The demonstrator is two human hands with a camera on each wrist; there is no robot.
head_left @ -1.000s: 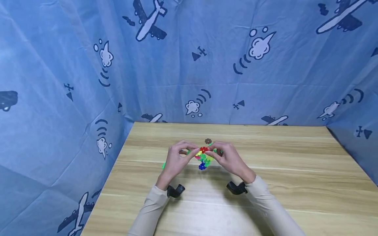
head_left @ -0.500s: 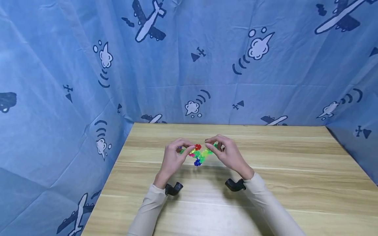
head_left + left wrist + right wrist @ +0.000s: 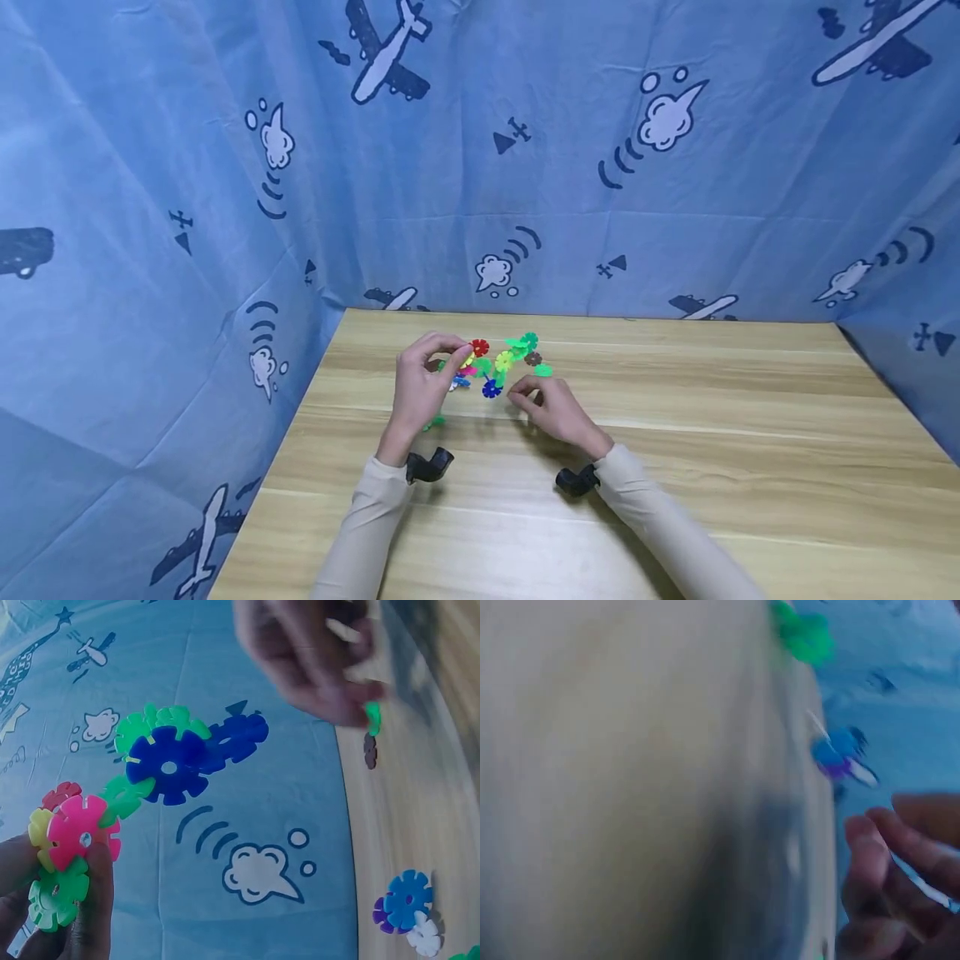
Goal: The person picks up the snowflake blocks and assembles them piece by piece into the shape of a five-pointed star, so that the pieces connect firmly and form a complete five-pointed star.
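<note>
My left hand pinches one end of a joined chain of snowflake building discs, raised over the wooden table. In the left wrist view my fingers grip the end where a pink disc, a yellow one and a red one cluster with a green one. Farther along the chain, a dark blue disc joins more green and blue pieces. My right hand is just right of the chain in the head view, fingers loosely bent and nothing seen between them. Motion blurs it in both wrist views.
Loose discs lie on the table: a brown disc beside a green disc beyond my right hand. Blue, purple and white discs lie by my left hand, with green pieces nearer. A blue patterned curtain stands behind.
My left hand has moved left and away from me with the chain, which now swings out to the right. My right hand has come off the chain and dropped nearer to me.
</note>
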